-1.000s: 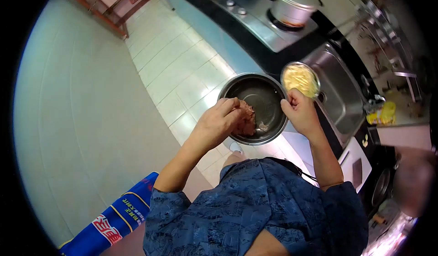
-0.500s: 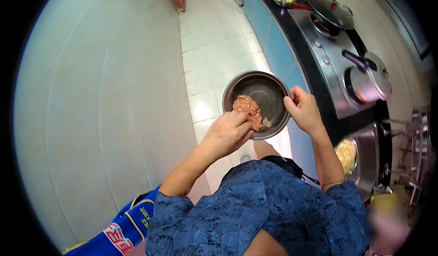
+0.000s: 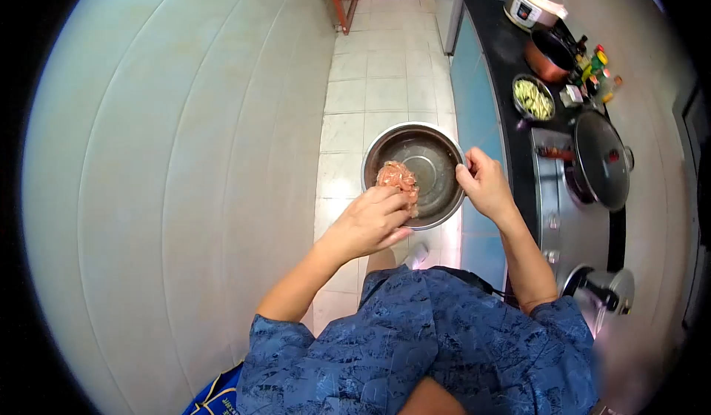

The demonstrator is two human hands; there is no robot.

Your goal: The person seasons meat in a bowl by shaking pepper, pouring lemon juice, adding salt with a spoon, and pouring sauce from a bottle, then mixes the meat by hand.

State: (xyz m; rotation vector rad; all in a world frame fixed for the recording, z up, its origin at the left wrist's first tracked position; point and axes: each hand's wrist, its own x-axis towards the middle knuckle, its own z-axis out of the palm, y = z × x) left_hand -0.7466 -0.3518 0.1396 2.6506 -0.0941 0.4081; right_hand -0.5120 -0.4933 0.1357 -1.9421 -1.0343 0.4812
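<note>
A metal bowl (image 3: 438,152) is held in front of my body, above the tiled floor. My right hand (image 3: 485,187) pinches its right rim between thumb and fingers. Inside, against the left side, lies a clump of sliced raw meat (image 3: 398,173), pinkish and wet. My left hand (image 3: 374,219) reaches over the near left rim with its fingers curled onto the meat; the fingertips are partly hidden in it.
Along the right runs a black counter (image 3: 492,52) with a rice cooker (image 3: 532,4), a copper-coloured pot (image 3: 549,56) and a bowl of cut green vegetables (image 3: 533,98). A lidded pan (image 3: 601,162) and a pressure cooker (image 3: 603,289) stand on the stove. A wall (image 3: 185,156) rises on the left.
My view has swung along the kitchen: the counter's far end and rice cooker now show, and the stove sits lower. The meat is gathered closer together under my left hand. The right hand keeps the rim.
</note>
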